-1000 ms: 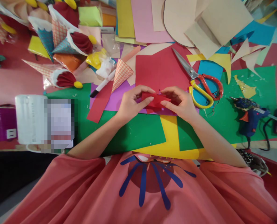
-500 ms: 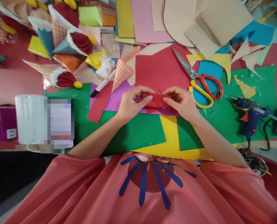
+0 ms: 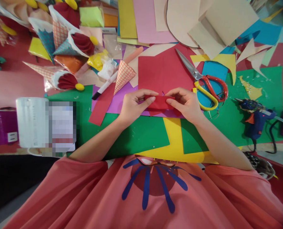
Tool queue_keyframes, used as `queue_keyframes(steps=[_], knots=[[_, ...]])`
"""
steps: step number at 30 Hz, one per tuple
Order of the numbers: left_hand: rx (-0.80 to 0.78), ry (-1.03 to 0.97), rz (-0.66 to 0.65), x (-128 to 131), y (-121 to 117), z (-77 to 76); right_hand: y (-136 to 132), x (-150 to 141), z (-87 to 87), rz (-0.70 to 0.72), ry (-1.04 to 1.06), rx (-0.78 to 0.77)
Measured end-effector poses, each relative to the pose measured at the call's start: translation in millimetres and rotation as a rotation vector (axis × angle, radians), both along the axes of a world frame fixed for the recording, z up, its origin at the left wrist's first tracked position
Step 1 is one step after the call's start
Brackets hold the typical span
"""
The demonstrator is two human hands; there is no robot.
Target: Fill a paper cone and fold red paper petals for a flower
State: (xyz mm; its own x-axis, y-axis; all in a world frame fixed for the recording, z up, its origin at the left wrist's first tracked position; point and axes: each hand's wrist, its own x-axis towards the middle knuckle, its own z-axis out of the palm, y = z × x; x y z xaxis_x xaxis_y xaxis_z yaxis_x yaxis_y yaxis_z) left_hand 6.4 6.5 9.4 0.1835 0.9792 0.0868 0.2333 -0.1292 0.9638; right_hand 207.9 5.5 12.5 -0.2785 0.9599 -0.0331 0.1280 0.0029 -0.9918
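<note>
A small folded piece of red paper [image 3: 159, 103] is pinched at its left end by my left hand [image 3: 137, 103] and at its right end by my right hand [image 3: 183, 103]. Thumbs lie on the near face, with the fingers along the top edge. Beyond my hands lies a larger red sheet [image 3: 153, 71] with a crease line down it. Scissors [image 3: 199, 78] with one red and one yellow handle rest just right of my right hand, blades pointing away. A checked paper cone [image 3: 124, 76] and a black-tipped marker [image 3: 104, 86] lie beyond my left hand.
Paper ice-cream cones [image 3: 67, 78] crowd the back left. A blue glue gun [image 3: 257, 122] with a cord stands at the right on a green sheet [image 3: 131, 136]. At the left are a white box-like device [image 3: 31, 122] and a blurred-out screen [image 3: 62, 127]. Paper sheets [image 3: 153, 19] lie at the back.
</note>
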Motion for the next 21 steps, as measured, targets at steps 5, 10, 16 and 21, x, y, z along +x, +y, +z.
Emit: queue_keyframes(steps=[5,10,16,21], knots=[[0.003,0.002,0.008,-0.2,-0.3,-0.6,0.0,-0.2,0.2,-0.023,0.011,-0.018],[0.019,-0.011,-0.003,-0.8,-0.6,-2.1,0.3,0.3,0.2,-0.043,0.014,0.002],[0.001,0.004,-0.004,-2.0,-1.7,-5.7,-0.1,0.7,0.3,-0.013,-0.020,0.031],[0.089,0.038,-0.064,-2.2,-4.3,-7.8,-3.2,0.0,4.2,0.083,-0.134,0.094]])
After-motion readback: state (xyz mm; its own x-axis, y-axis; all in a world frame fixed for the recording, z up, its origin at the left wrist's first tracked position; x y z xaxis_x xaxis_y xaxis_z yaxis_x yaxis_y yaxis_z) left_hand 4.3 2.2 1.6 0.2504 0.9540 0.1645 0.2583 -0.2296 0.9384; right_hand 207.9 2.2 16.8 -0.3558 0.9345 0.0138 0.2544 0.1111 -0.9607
